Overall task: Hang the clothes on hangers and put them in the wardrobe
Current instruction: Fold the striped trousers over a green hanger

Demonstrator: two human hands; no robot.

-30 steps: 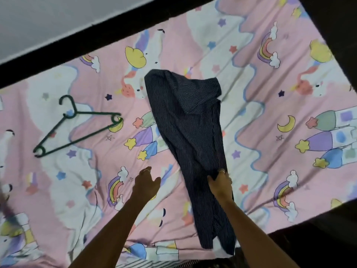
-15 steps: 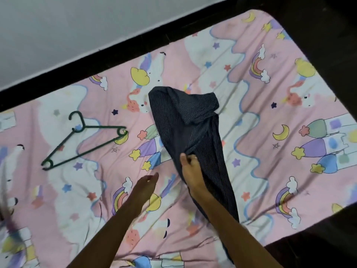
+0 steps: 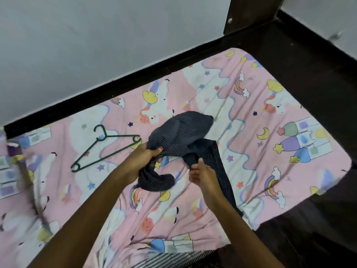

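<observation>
Pink cotton bedsheet [image 3: 251, 151] w/ unicorn, rainbow, star and moon print covers the mattress, creased near centre. Dark brown wooden bed frame [image 3: 289, 55] borders far and right sides; upright post at far right corner. Plain grey-white wall [image 3: 96, 45] behind frame. Striped black-and-white fabric [image 3: 164, 260] at near edge.

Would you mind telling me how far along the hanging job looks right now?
Nothing looks finished. In hand: the left hand grips the bunched dark striped garment and the right hand pinches another part of it. Left: the green hanger lies bare on the bedsheet, so hanging and the wardrobe, which is out of view, remain.
</observation>
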